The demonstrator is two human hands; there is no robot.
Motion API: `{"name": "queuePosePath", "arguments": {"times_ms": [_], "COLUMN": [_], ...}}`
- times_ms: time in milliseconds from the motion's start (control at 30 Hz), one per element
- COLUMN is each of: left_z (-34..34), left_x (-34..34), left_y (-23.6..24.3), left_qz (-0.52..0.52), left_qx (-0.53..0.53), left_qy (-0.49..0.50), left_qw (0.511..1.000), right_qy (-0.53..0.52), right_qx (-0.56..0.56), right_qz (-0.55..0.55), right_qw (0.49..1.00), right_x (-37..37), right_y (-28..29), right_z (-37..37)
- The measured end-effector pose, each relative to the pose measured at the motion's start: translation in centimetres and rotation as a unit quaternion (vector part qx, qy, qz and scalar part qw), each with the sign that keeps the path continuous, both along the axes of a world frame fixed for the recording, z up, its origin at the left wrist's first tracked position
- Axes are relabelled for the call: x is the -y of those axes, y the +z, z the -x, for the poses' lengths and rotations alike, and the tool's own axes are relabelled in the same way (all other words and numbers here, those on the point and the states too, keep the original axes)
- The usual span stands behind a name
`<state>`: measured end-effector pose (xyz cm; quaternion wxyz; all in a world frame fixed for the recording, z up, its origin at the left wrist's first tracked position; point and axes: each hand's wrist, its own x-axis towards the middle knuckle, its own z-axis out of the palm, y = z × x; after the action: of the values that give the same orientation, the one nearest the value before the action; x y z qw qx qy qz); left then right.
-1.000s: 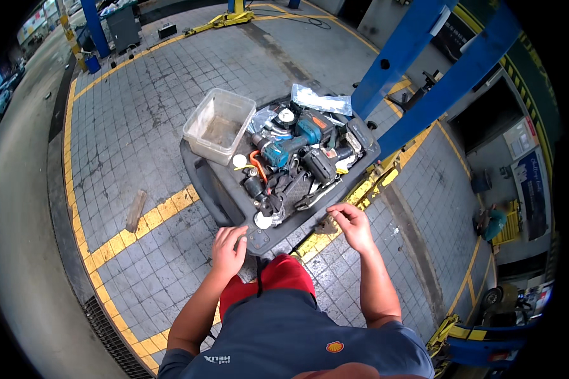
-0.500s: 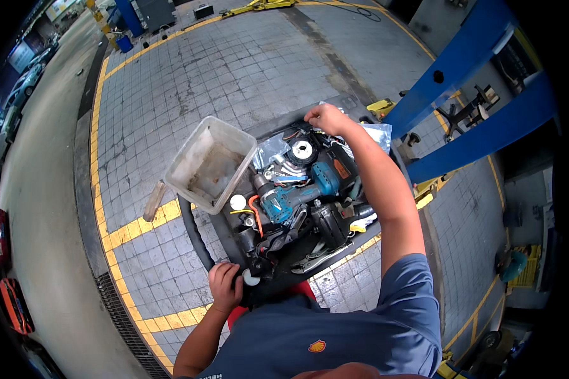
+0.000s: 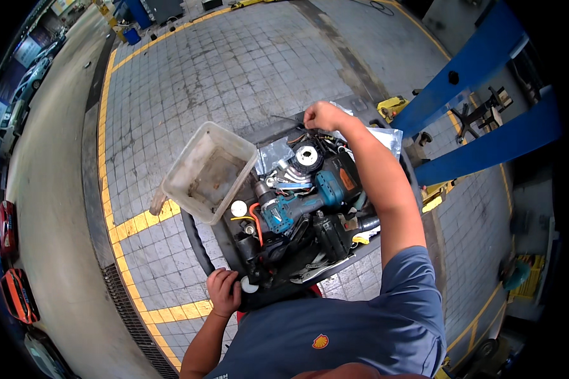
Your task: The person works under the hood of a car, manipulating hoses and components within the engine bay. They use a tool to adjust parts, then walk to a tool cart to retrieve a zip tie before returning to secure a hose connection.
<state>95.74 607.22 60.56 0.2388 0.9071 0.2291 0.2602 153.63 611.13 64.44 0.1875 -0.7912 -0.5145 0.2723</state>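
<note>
A black tool cart (image 3: 237, 247) in front of me carries a heap of tools. At its near left corner my left hand (image 3: 224, 293) has its fingers curled over the rim, beside a small round white lid (image 3: 249, 284). Over the cart's far edge, my right hand (image 3: 324, 117) is closed in a pinch on a thin dark strip (image 3: 287, 118) that sticks out leftward. Close below that hand lie a black disc with a white centre (image 3: 306, 155) and a clear plastic bag (image 3: 274, 154). A teal cordless drill (image 3: 287, 210) rests in the middle of the heap.
An open, stained plastic tub (image 3: 210, 170) stands on the cart's left side, a wooden handle (image 3: 160, 201) beside it. Blue lift arms (image 3: 487, 146) reach in from the right. Yellow lines (image 3: 105, 158) mark the tiled floor, and parked cars (image 3: 18, 295) stand far left.
My right hand has drawn up slightly from the far part of the heap, and the thin dark strip now shows in its fingers. My left hand stays on the cart's corner.
</note>
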Motion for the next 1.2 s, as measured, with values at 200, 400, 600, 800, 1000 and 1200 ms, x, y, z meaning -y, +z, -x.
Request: {"name": "queuePosePath", "arguments": {"times_ms": [200,400,600,800,1000,1200], "left_z": [0.9,1.5,2.3,2.8,6.6,10.3], "left_x": [-0.5,-0.8,0.7,11.3,21.8,37.3], "left_y": [0.0,-0.3,2.3,2.1,2.2,-0.7], "left_qz": [0.008,0.043,0.197,0.537,0.475,0.331], "left_qx": [0.017,0.087,0.209,-0.232,-0.367,-0.358], "left_qy": [-0.027,-0.077,-0.256,-0.495,-0.513,-0.675], "left_qw": [0.999,0.992,0.923,0.643,0.613,0.553], "right_qy": [-0.098,-0.215,-0.390,-0.583,-0.669,-0.763], "right_qx": [-0.055,-0.157,-0.285,-0.358,-0.229,-0.080], "right_qz": [-0.290,-0.518,-0.493,-0.436,-0.480,-0.525], "right_qw": [0.951,0.813,0.724,0.585,0.519,0.369], "right_x": [1.1,11.4,24.7,32.4,41.5,56.1], "right_y": [7.1,17.7,11.4,1.1,0.5,-1.3], "right_z": [3.6,11.3,32.1,59.4,68.3,78.6]}}
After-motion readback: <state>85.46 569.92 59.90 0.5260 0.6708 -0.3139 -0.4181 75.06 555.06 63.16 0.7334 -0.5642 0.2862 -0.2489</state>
